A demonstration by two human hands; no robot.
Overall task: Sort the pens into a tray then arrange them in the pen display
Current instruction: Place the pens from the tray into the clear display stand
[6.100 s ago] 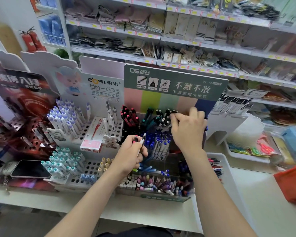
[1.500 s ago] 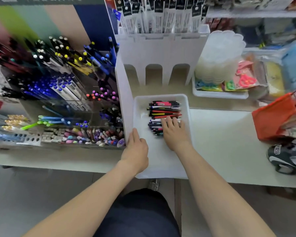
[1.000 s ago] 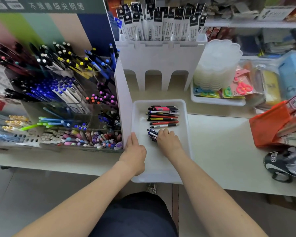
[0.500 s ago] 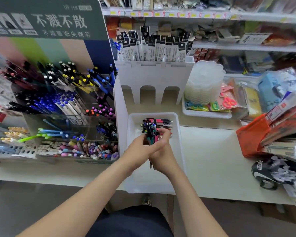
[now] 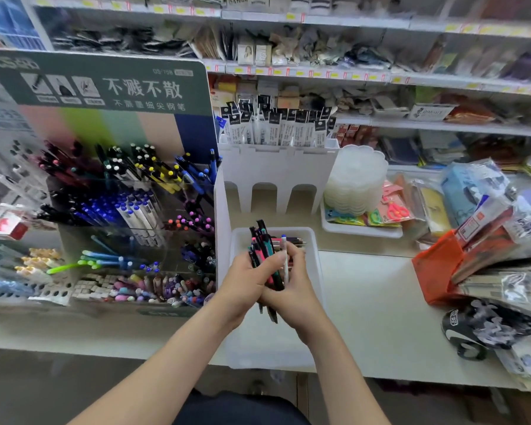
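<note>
Both hands hold one bundle of pens [image 5: 265,256] upright over the white tray [image 5: 314,271]. My left hand [image 5: 242,286] grips the bundle from the left. From the right, my right hand [image 5: 292,286] curls round the same pens, its fingers near a white pen with a blue tip. The pens are black, pink and teal; their lower tips stick out below my hands. A few pens [image 5: 293,240] still lie at the tray's far end. The pen display [image 5: 129,210], with tiered clear compartments of coloured pens, stands left of the tray.
A white stand of packaged refills [image 5: 276,130] rises behind the tray. Stacked clear containers [image 5: 354,179] and a tray of scissors sit to the right, then an orange bag [image 5: 439,268] and loose packets. Shop shelves fill the background. The counter edge is near me.
My right hand gathered pens from the tray and lifted them; my left hand left the tray's rim and joined it on the bundle. The view tilted up and the bundle has risen slightly.
</note>
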